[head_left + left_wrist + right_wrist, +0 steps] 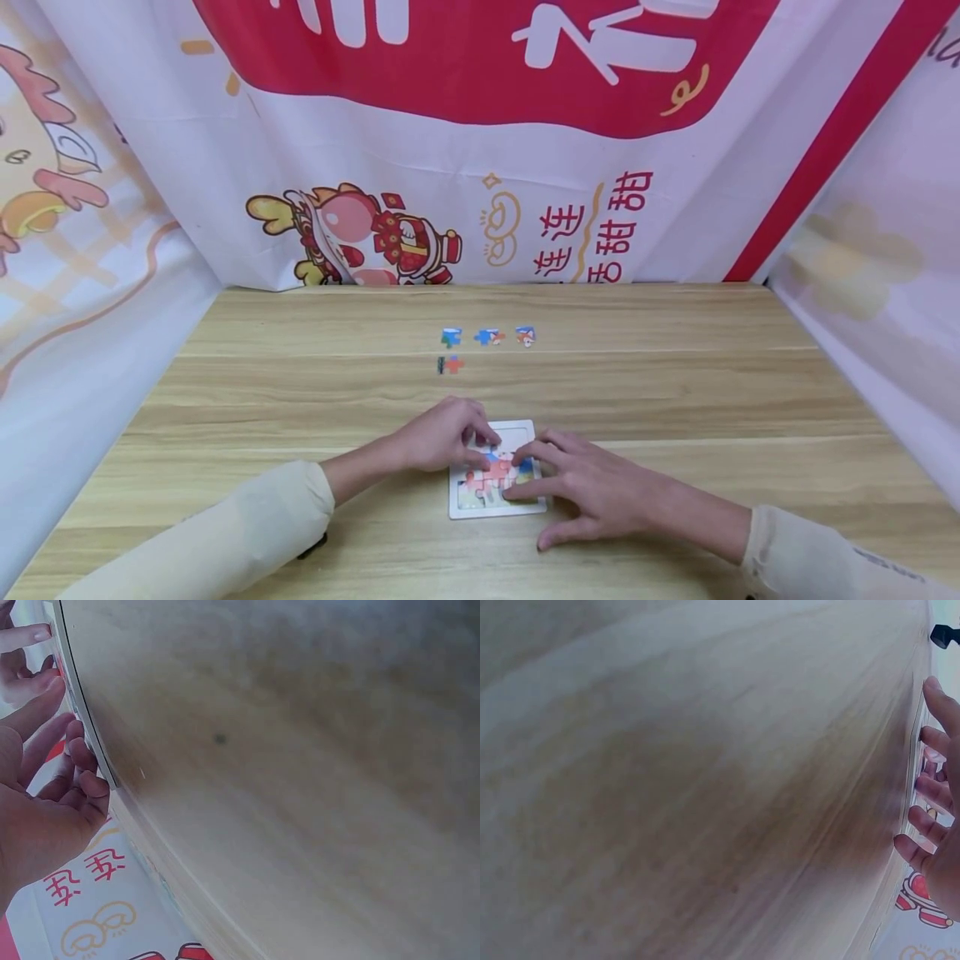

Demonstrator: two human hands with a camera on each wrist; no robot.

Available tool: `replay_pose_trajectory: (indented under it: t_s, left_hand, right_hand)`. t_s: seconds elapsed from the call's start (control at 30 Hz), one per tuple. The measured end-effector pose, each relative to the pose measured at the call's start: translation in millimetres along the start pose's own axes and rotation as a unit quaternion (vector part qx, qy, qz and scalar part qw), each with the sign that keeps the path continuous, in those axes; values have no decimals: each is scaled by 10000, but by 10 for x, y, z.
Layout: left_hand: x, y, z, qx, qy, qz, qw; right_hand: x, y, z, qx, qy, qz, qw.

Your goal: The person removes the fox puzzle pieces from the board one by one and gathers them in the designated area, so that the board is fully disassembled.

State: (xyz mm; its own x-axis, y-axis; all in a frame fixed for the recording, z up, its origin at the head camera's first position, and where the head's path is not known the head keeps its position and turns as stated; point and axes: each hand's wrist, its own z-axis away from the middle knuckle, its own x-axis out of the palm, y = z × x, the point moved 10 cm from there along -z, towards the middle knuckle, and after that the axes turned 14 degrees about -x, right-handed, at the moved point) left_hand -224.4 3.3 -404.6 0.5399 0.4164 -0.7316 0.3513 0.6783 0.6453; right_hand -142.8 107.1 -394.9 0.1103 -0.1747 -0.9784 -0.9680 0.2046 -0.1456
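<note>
A small white-rimmed jigsaw tray (453, 500) lies on the table with joined puzzle pieces (495, 473) in its lower part. My left hand (442, 437) reaches over its left side, thumb and index finger apart, their tips at the pieces. From the right, my right hand (592, 483) spreads its fingers over the tray; some fingertips touch the pieces, and the thumb is off the tray's edge. The left wrist view shows the left hand (37, 817) at the table's edge, little fingers bent. The right hand (941, 772) appears at the right wrist view's border, fingers apart.
Beyond the tray, loose puzzle pieces lie in two rows: a blue-green one (451, 337), a blue one (487, 337), an orange-and-white one (526, 336) and a red one (452, 365). Printed cloth (420, 150) walls the wooden table (675, 358) at back and sides.
</note>
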Motion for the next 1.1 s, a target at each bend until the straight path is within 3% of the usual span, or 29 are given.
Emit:
replay_pose_trajectory:
  t_s: [0.53,1.1]
  left_hand:
    - [22,-35,-31,-140,-19,138,9998]
    - [25,-50,-74,-207,-49,310,9993]
  right_hand:
    - [-11,-17,-14,-150,242,38,9996]
    - [17,10,-28,40,104,-64,9999]
